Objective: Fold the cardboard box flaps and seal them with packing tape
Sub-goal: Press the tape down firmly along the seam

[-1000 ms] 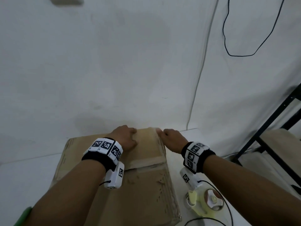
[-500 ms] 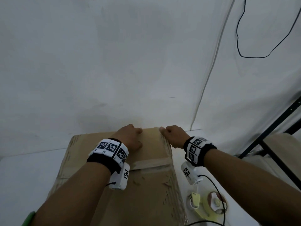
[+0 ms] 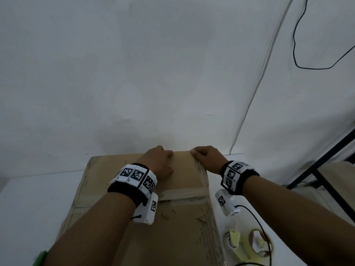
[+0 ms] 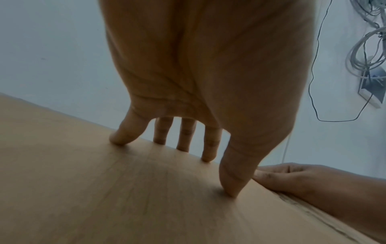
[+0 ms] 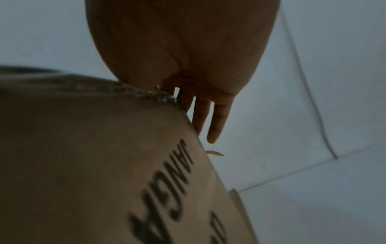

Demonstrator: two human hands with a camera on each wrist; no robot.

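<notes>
Left hand [image 3: 160,162] grip open, fingertips pressing brown cardboard box [image 3: 178,227] top; right hand [image 3: 208,157] fingers straight down its far-right corner.

White wall [image 3: 134,73] behind; thin black cable [image 3: 299,54] looping at upper right; white cord [image 3: 255,89] running down wall corner. Black metal frame [image 3: 326,162] at right. Coiled cables [image 4: 363,56] on wall, left-wrist view.

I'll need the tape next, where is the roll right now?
In the head view the tape roll lies on the white table at lower right, just right of the cardboard box and below the right hand, which is not touching it.
</notes>
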